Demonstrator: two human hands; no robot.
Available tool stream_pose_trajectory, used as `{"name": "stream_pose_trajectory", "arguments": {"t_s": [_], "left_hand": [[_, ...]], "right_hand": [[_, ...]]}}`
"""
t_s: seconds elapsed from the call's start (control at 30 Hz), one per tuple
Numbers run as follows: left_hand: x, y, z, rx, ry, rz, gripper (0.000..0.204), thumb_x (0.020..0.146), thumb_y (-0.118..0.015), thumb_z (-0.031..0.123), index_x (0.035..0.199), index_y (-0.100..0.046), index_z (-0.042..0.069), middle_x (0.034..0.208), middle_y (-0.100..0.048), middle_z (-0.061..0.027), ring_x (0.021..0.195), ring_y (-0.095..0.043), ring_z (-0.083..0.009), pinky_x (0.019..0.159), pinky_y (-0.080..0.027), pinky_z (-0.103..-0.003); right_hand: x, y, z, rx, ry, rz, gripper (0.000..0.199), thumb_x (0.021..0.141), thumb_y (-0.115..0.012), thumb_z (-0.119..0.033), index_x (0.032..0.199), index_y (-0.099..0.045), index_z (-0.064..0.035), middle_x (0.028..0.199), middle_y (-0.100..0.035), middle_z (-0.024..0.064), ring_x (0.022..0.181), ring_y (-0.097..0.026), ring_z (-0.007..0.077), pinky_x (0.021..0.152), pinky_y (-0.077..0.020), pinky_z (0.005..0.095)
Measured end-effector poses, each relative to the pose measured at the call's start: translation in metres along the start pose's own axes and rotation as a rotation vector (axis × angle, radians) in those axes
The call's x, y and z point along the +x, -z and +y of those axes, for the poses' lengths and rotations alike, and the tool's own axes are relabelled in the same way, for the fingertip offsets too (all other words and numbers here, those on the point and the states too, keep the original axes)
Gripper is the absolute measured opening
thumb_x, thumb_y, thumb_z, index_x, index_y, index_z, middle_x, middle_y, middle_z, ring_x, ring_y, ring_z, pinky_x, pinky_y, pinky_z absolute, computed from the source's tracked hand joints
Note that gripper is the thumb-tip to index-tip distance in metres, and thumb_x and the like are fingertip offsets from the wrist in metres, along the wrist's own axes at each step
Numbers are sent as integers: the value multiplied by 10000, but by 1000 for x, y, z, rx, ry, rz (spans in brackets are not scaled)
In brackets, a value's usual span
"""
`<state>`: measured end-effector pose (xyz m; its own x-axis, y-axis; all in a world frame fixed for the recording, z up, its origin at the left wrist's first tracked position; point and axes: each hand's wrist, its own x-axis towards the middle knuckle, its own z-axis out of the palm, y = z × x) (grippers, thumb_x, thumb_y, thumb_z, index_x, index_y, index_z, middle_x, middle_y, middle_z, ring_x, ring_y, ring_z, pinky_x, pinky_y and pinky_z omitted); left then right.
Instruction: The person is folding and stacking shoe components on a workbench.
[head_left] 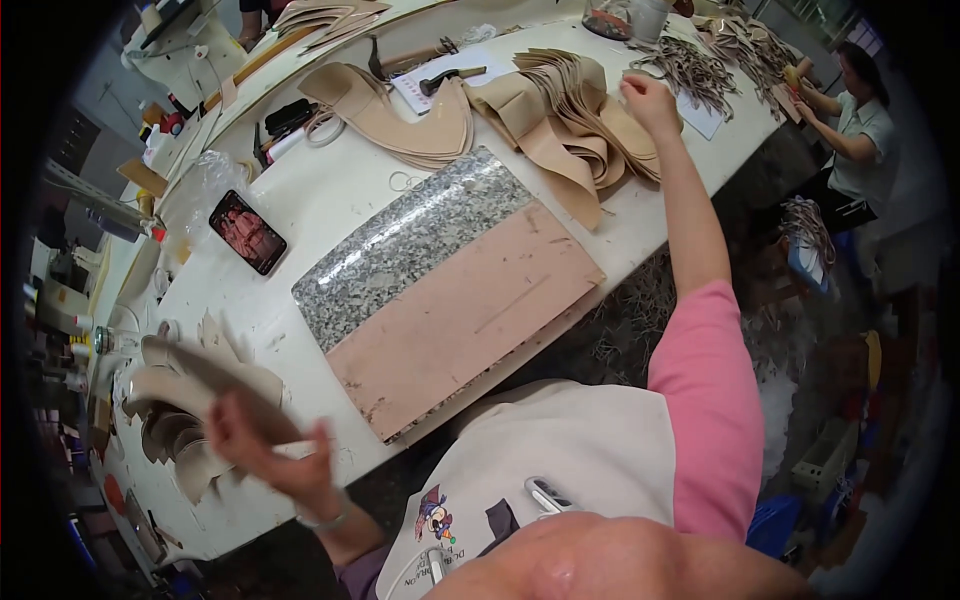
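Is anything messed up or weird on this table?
The pinkish board on the speckled slab looks worn: it has dark smudges and a long thin mark. Nothing looks spilled. The lit phone seems a little odd beside the work.

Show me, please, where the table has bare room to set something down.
Bare: the pinkish board, and the white table between the phone and the speckled slab. Crowded: curved beige pieces by the left hand, layered tan pieces by the right hand.

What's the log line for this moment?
left hand: at beige piece, grip blurred | right hand: at beige pile | pink board: on granite slab | phone: screen lit
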<state>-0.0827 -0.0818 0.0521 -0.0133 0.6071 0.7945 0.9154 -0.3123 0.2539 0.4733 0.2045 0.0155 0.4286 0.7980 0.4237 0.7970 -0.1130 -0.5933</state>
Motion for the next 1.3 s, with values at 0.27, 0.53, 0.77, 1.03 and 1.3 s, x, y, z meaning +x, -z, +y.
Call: {"name": "stream_pose_trajectory", "arguments": {"t_s": [0.27,0.53,0.77,1.03,1.3], "left_hand": [[-31,-98,118,-93,-44,-668,754,657,-803,373,1274,-538,30,1272,-448,-215,1118,-437,-353,967,-350,-439],[-20,-115,132,-547,6,-775,711,768,-747,347,1351,-478,42,1346,-436,-178,1211,-410,-335,1042,-327,-438],[33,-178,128,-1550,1025,-801,515,922,-624,340,1284,-505,-7,1256,-557,-129,1185,-503,-216,1024,-379,-376],[63,-164,114,-1788,1041,-395,329,896,-638,88,1180,-551,-54,1005,-652,-122,757,-653,-143,575,-532,-205],[97,-113,68,-1520,708,-357,380,841,-712,94,1142,-569,-89,908,-668,-138,716,-653,-174,588,-550,-226]], "right_hand": [[-6,-39,1,79,305,-291,375,819,-640,-359,1034,-692,-56,913,-708,80,762,-633,238,708,-496,328],[-60,-53,-54,-68,62,-579,385,825,-691,-211,1140,-636,3,814,-667,87,692,-581,129,598,-453,246],[-116,-8,-157,979,-153,-874,310,839,-699,-146,1110,-648,-3,872,-653,43,694,-566,95,567,-424,177],[-137,-13,-189,1018,31,-871,358,882,-660,-216,1149,-617,18,938,-668,74,730,-610,120,577,-448,172],[-182,-11,-195,1321,-443,-1796,380,819,-734,-204,1111,-618,10,957,-665,135,760,-639,157,606,-504,240]]}}
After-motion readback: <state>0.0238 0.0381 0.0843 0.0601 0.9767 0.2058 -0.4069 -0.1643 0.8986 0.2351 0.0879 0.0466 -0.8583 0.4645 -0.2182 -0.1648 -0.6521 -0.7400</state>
